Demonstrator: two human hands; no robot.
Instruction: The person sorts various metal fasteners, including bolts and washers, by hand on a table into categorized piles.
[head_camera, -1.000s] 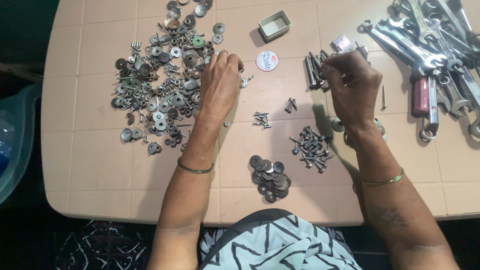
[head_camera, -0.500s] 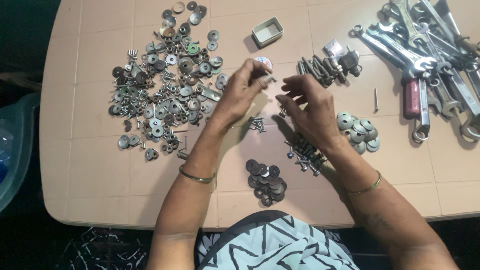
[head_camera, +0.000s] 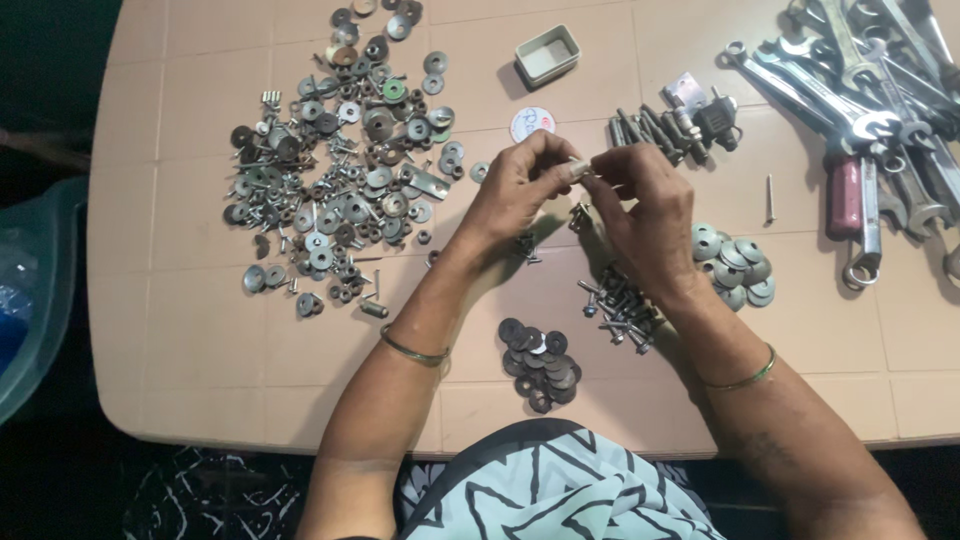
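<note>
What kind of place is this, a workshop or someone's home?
Probably a home repair corner: a plastic table bears a heap of mixed washers and screws, sorted piles, and wrenches.

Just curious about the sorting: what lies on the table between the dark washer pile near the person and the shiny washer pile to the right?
In the head view, a small heap of screws lies between the dark washers and the shiny washers.

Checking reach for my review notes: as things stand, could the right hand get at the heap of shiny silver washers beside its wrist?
Probably yes. The heap of shiny silver washers lies on bare table just right of the right hand, with nothing over it. But that hand's fingertips meet the left hand on a small metal part.
</note>
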